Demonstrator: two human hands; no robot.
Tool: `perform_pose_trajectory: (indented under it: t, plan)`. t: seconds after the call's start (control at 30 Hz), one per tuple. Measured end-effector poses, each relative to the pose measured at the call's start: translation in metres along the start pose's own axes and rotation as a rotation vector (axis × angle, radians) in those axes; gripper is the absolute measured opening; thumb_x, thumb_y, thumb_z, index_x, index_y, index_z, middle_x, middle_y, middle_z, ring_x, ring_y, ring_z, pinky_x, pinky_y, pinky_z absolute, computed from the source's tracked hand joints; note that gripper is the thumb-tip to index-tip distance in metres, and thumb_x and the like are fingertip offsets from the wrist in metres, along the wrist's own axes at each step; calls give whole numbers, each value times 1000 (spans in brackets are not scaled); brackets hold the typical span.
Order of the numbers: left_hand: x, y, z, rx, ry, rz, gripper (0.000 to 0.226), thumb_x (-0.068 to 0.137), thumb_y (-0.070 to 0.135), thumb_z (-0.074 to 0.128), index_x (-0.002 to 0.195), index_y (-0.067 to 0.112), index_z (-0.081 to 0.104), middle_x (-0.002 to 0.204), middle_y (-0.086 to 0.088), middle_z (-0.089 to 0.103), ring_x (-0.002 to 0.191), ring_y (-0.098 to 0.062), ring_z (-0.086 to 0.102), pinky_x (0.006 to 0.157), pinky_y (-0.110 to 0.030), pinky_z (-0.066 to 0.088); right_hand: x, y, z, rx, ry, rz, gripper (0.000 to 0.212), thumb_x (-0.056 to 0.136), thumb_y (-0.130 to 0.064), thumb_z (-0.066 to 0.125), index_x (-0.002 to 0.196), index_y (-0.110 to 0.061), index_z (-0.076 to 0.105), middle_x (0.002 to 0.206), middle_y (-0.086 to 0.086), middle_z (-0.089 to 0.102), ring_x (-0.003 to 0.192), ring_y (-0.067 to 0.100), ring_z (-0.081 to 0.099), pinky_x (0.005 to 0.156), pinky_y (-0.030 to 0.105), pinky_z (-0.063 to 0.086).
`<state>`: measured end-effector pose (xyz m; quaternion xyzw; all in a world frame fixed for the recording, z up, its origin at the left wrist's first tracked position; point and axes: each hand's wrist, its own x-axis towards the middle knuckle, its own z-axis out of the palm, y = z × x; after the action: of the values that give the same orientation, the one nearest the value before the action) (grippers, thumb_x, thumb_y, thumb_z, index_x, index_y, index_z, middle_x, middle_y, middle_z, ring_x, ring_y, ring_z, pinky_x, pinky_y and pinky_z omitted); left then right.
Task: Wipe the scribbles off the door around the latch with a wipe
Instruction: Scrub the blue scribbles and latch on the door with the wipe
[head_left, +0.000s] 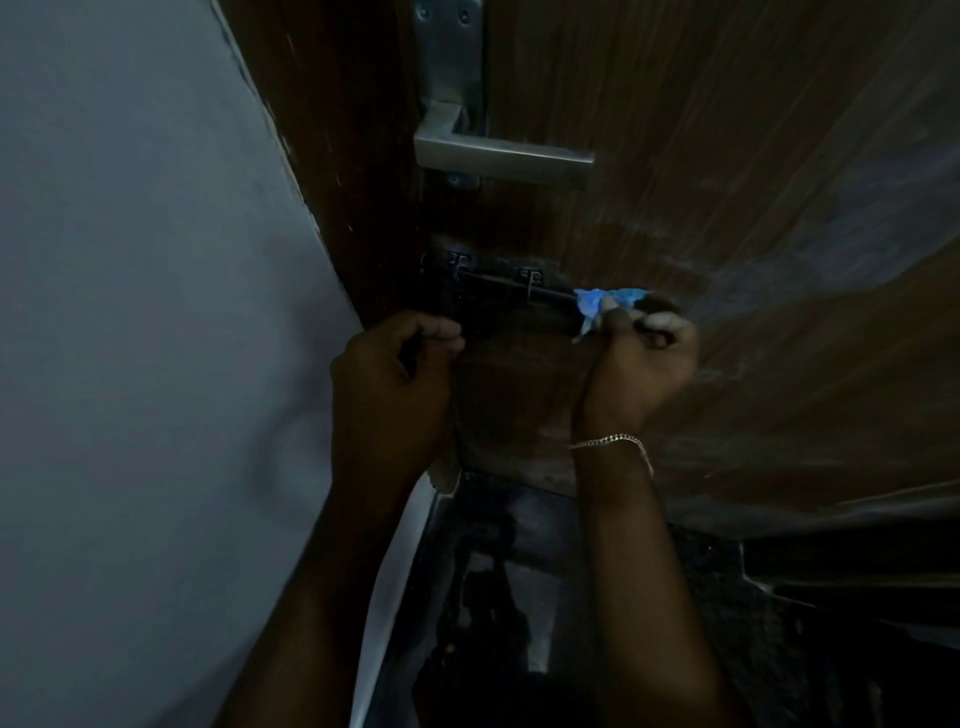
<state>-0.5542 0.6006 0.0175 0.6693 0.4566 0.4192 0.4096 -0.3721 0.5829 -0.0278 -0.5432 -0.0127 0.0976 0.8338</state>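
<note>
A dark sliding bolt latch (511, 291) is fixed across the brown wooden door (727, 182), below a silver lever handle (506, 153). My right hand (641, 364) is closed on a crumpled blue wipe (605, 304) and presses it against the right end of the latch bar. My left hand (395, 369) is curled at the latch's left end by the door edge, fingers pinched on something dark that I cannot make out. The scene is dim, and no scribbles are clearly visible.
A grey-white wall (145, 312) fills the left side, meeting the dark door frame (332, 182). Below the door lies a dark glossy floor (519, 597). A chain bracelet (613, 442) circles my right wrist.
</note>
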Motion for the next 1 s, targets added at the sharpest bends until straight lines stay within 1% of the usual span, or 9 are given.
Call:
perform_pose_trajectory:
  t: [0.1, 0.17, 0.27, 0.37, 0.47, 0.6, 0.73, 0.87, 1.0]
  plan:
    - [1, -1, 2, 7, -5, -17, 26, 97, 3, 56, 98, 22, 74, 93, 13, 76, 90, 2, 73, 82, -20, 59, -11, 3, 11, -275, -19, -136, 34, 80, 3, 76, 74, -17, 50, 69, 7, 58, 61, 6, 56, 63, 25, 51]
    - [1, -1, 4, 11, -6, -17, 28, 97, 1, 56, 97, 23, 74, 92, 13, 75, 89, 2, 72, 82, -19, 59, -16, 8, 10, -391, -77, -177, 25, 83, -5, 75, 77, -15, 54, 69, 7, 57, 60, 9, 51, 60, 27, 48]
    - [1, 3, 7, 15, -21, -6, 30, 98, 2, 56, 95, 28, 72, 93, 14, 75, 90, 3, 72, 81, -16, 58, -1, 4, -11, -422, -117, -161, 20, 81, -2, 76, 81, -12, 59, 65, -7, 56, 56, 0, 52, 58, 17, 46]
    - [1, 5, 7, 3, -18, -3, 28, 97, 4, 56, 96, 26, 73, 92, 15, 75, 89, 5, 71, 80, -12, 56, 29, -9, -46, -347, 36, -152, 21, 74, 10, 77, 85, -1, 62, 66, -8, 59, 55, -9, 57, 62, 9, 46]
    - [1, 5, 8, -4, -18, -12, 26, 98, 4, 56, 97, 24, 73, 92, 14, 75, 89, 4, 72, 80, -13, 57, 47, -15, -62, -333, 145, -152, 19, 75, 11, 75, 87, 2, 65, 69, -3, 62, 57, -9, 58, 65, 14, 47]
    - [0, 7, 10, -3, -33, -17, 24, 98, 6, 56, 98, 22, 73, 94, 12, 76, 91, 2, 72, 83, -19, 59, 28, -13, -36, -436, 80, -202, 11, 77, 3, 75, 86, 1, 69, 85, 16, 69, 68, 6, 59, 69, 17, 48]
    - [2, 9, 6, -10, -12, -16, 22, 94, 14, 57, 95, 29, 73, 92, 16, 75, 91, 2, 72, 83, -21, 59, 20, -28, -34, -599, 14, -475, 10, 80, -4, 72, 90, -4, 74, 94, 5, 67, 84, 10, 64, 80, 16, 50]
    - [3, 3, 0, 1, 9, -40, 33, 97, 2, 57, 93, 32, 72, 92, 15, 76, 90, 2, 73, 84, -23, 60, 5, -35, -12, -738, -237, -758, 11, 88, -4, 66, 98, -3, 72, 102, 11, 64, 93, 9, 59, 83, 5, 43]
    - [2, 7, -2, -21, 0, -41, 34, 95, 8, 56, 90, 39, 70, 91, 16, 75, 91, 0, 73, 85, -25, 60, -8, -25, 14, -810, -606, -967, 17, 91, 4, 62, 106, 4, 70, 108, 18, 62, 94, 22, 61, 81, 30, 55]
